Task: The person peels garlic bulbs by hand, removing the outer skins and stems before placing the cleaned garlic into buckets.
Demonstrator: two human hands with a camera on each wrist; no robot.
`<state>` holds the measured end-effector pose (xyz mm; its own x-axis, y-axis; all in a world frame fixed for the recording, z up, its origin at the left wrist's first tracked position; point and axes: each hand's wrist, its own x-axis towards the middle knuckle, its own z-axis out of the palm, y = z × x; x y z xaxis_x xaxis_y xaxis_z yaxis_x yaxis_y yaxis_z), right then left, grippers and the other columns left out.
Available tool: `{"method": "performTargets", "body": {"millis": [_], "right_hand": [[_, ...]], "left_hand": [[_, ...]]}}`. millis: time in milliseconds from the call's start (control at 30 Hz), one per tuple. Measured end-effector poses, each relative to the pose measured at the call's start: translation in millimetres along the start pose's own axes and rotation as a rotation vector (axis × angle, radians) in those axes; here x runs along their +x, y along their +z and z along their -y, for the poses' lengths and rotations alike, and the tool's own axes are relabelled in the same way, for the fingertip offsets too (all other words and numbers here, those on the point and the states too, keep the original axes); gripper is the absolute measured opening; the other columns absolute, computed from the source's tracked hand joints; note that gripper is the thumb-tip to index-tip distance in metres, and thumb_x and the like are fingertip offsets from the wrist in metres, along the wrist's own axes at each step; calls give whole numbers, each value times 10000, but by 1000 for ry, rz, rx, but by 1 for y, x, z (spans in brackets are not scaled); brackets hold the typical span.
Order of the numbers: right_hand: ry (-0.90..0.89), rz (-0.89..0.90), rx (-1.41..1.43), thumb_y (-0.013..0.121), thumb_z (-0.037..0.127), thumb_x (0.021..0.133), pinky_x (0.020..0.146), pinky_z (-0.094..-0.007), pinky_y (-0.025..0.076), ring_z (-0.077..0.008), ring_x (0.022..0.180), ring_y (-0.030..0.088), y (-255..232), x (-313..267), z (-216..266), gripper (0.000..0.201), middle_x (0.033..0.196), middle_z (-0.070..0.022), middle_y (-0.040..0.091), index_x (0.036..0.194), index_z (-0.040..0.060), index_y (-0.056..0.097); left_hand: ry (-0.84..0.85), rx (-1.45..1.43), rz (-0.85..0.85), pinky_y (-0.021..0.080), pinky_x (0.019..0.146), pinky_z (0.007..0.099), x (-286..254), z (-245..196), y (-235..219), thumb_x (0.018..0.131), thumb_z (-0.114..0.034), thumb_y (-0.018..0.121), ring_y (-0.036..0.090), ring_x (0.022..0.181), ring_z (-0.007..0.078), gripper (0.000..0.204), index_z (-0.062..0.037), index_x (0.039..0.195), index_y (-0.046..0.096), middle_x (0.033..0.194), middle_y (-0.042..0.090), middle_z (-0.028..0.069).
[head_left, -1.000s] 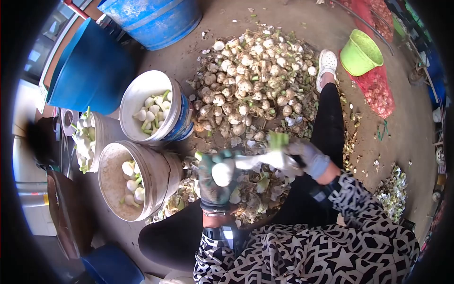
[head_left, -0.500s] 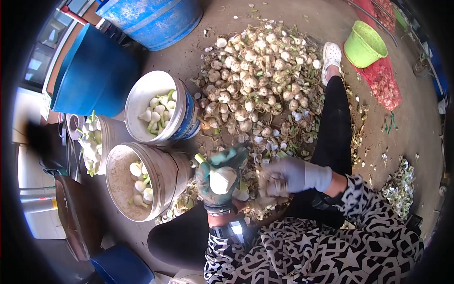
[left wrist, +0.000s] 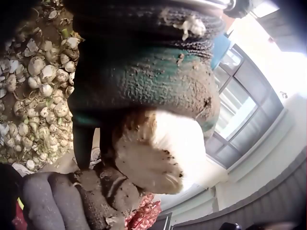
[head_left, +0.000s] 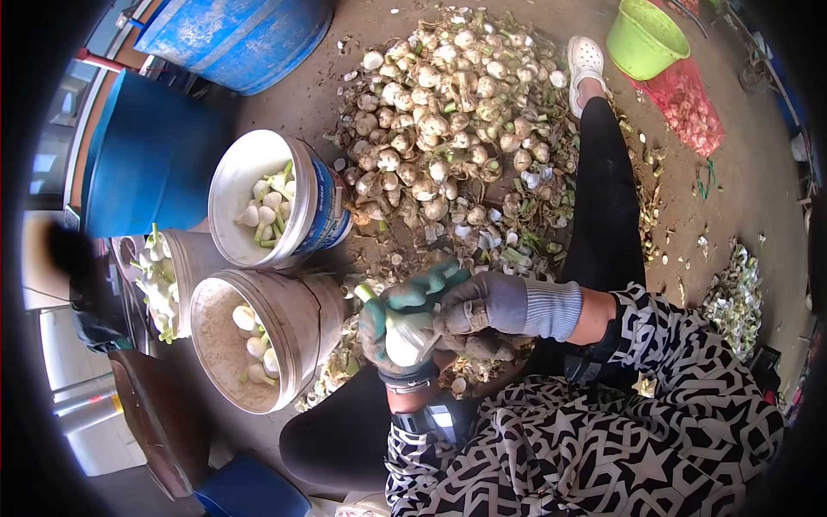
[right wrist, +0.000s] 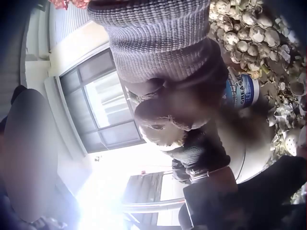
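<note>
A white peeled garlic bulb (head_left: pixel 408 338) with a short green stem lies in the green-gloved left hand (head_left: pixel 395 315), whose fingers curl round it. In the left wrist view the bulb's (left wrist: pixel 159 152) root side shows dark specks of dirt. The grey-gloved right hand (head_left: pixel 491 305) touches the bulb's right side with its curled thumb and fingers; dirt coats its fingertips. In the right wrist view the right hand (right wrist: pixel 177 103) covers much of the bulb (right wrist: pixel 163 135).
A large heap of unpeeled garlic (head_left: pixel 448 112) lies ahead. Left stand a white bucket (head_left: pixel 222 202) and a dirty bucket (head_left: pixel 207 345) holding peeled bulbs, with blue tubs (head_left: pixel 142 164) behind. A green bucket (head_left: pixel 646 43) sits at the upper right, beside an outstretched leg (head_left: pixel 603 189).
The right hand has moved left from over the peelings and now meets the bulb. The left hand still holds the bulb. The head view has shifted slightly.
</note>
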<state>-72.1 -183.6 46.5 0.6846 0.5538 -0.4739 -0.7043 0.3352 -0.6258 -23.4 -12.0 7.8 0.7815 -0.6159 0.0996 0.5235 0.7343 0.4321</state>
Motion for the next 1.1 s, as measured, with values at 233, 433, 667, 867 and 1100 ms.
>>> {"method": "performTargets", "body": {"millis": [233, 433, 667, 867, 1100], "right_hand": [[-89, -62, -125, 643, 230, 914, 638, -268, 507, -100, 689, 617, -14, -4, -27, 220, 795, -43, 680, 931, 14, 682], [31, -159, -189, 643, 218, 915, 653, -251, 516, -90, 706, 634, 5, -5, -14, 197, 784, -36, 694, 896, 31, 704], [-35, -16, 9, 592, 197, 943, 490, -234, 478, -74, 532, 590, 22, -29, -1, 231, 677, -51, 659, 838, 9, 677], [-191, -85, -256, 596, 345, 940, 400, -213, 443, -72, 427, 554, 22, -41, -10, 361, 557, -22, 603, 761, 33, 619], [-128, -107, -227, 601, 320, 941, 450, -242, 476, -64, 488, 573, 30, -26, -7, 295, 657, -18, 647, 961, 36, 678]], "left_hand": [[-16, 2, 25, 294, 1066, 597, 3, 5, 2, 927, -474, 421, 456, 1216, 465, 601, 68, 1081, 628, 1209, 560, 282], [-32, 539, -19, 297, 1035, 641, -3, -8, 30, 940, -417, 385, 472, 1182, 496, 554, 72, 1041, 625, 1167, 575, 295], [-24, -32, 101, 217, 1100, 591, -5, 4, 7, 949, -477, 352, 385, 1306, 420, 591, -5, 1200, 603, 1332, 511, 235], [-25, -185, 209, 134, 1132, 594, -1, 10, 2, 983, -462, 291, 275, 1386, 404, 575, -66, 1318, 540, 1408, 468, 162], [-72, 237, 61, 246, 1099, 545, -11, 0, 36, 916, -482, 366, 431, 1257, 436, 640, 60, 1138, 623, 1263, 539, 293]]}}
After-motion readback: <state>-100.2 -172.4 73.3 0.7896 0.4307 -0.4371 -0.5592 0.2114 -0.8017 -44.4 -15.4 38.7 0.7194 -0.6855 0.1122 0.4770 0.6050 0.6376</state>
